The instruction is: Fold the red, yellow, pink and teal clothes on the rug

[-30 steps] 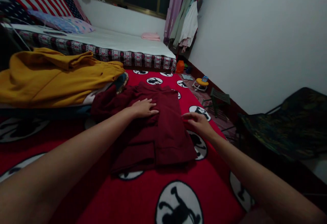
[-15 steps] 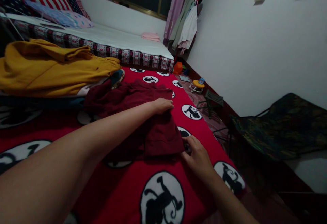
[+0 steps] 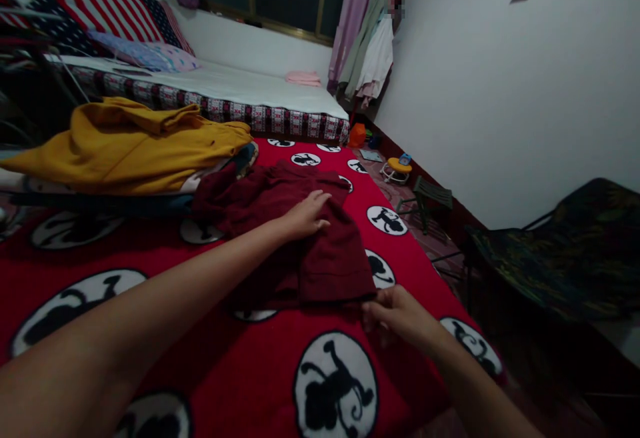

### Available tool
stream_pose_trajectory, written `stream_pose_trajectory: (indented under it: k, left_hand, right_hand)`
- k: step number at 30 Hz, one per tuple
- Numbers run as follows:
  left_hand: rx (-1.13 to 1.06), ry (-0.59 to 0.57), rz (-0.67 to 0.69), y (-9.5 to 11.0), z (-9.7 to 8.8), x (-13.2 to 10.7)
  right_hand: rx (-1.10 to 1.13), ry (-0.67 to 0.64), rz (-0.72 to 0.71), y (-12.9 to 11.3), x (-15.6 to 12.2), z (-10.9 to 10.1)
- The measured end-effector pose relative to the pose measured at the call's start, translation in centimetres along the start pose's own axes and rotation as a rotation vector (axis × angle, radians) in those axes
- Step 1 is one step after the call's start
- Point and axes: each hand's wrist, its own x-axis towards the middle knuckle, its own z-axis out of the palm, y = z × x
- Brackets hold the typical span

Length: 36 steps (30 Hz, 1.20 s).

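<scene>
A dark maroon garment (image 3: 336, 258) lies spread, with some creases, on the red bedspread (image 3: 240, 365) printed with black figures in white circles. My left hand (image 3: 306, 217) rests on its upper middle, the fingers stretched out and slightly apart. At the garment's near right corner, my right hand (image 3: 393, 313) pinches the edge of the cloth between thumb and fingers. The garment's far left part bunches against a clothes pile topped by a mustard-yellow garment (image 3: 145, 151). What kind of garment the maroon one is, I cannot make out.
Behind stands a bed with a white top (image 3: 240, 85), pillows and a folded pink cloth (image 3: 303, 78). To the right on the floor are a yellow stool (image 3: 399, 165), a folding stool (image 3: 433, 195) and a dark patterned folding chair (image 3: 565, 258). Clothes hang beside the curtain (image 3: 350, 21).
My right hand has closed on the garment's near corner and moved slightly nearer to me. My left hand has slid a little left on the cloth. The view has shifted left.
</scene>
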Motion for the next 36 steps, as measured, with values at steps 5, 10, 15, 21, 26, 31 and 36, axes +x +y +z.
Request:
stream_pose_trajectory:
  k: [5, 10, 15, 21, 26, 31, 36]
  left_hand:
    - [0.106, -0.36, 0.178, 3.5, -0.6, -6.1]
    - [0.049, -0.44, 0.231, 5.5, -1.7, -10.3]
    - [0.144, -0.29, 0.112, 6.4, -1.8, -8.4]
    - [0.161, -0.078, 0.067, 5.2, 2.2, -6.2]
    - [0.13, -0.03, 0.048, 4.6, 3.6, -6.7]
    - [0.1, 0.003, 0.092, 4.4, 3.9, -7.0]
    - [0.094, -0.048, 0.156, 3.9, 4.4, -7.1]
  right_hand:
    - [-0.346, 0.369, -0.242, -1.5, -1.7, -2.2]
    - [-0.364, 0.231, -0.477, -2.1, 2.1, -1.8]
    - [-0.335, 0.411, -0.354, -4.2, 11.9, -5.3]
    - [-0.508, 0.628, -0.101, -7.1, 22.2, -8.6]
    - [-0.628, 0.643, 0.007, -7.9, 25.3, -8.7]
    - [-0.75, 0.734, 0.003, -8.8, 25.3, -9.9]
    - [-0.944, 0.823, -0.019, -7.6, 25.4, -10.2]
